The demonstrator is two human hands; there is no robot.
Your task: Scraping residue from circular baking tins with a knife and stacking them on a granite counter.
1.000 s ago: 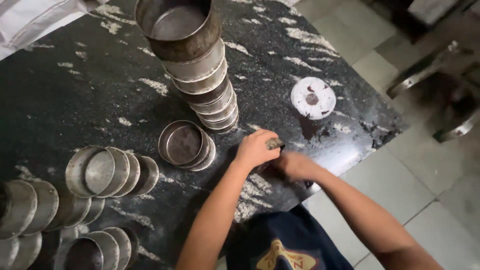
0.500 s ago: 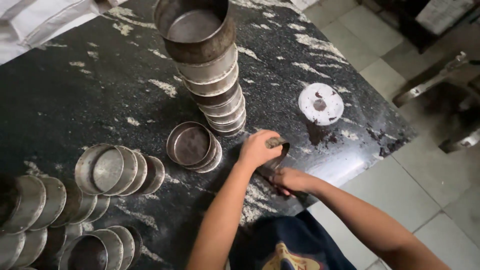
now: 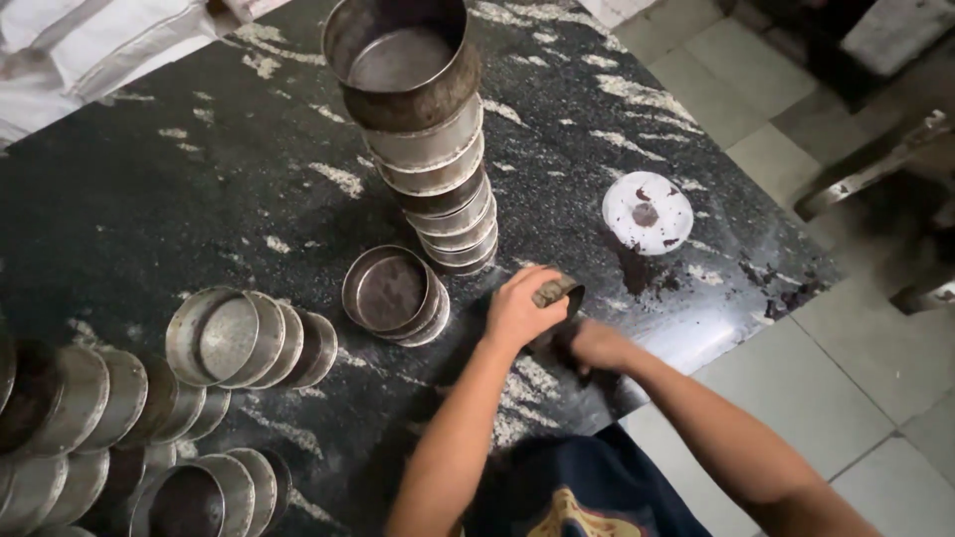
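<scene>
Big black stone table (image 3: 149, 189) with white flecks takes up most of the view, and it's covered in round metal tins. Tallest thing on it is the upright stack of tins (image 3: 430, 149), rising toward the camera just beyond the hands. To the left, several rows of tins (image 3: 239, 343) lie tipped on their sides, nested into each other. Between those and the hands sits a short pile of shallow tins (image 3: 396, 295), open side up. Off to the right is a white round lid (image 3: 648, 212) lying flat, with dark smears on the stone around it.

Now the bit that matters: both hands meet at the near edge of the table, right in front of the tall stack. The left hand (image 3: 519, 310) is curled shut around a small dark tin (image 3: 560, 293), which pokes out toward the right, so its open end faces the other hand. The right hand (image 3: 597, 345) sits just beside and slightly nearer the body, touching or almost touching that tin; can't tell whether its fingers are closed on anything, it's too dark there. The short pile lies just left of the left hand, clearly the nearer one to it.
</scene>
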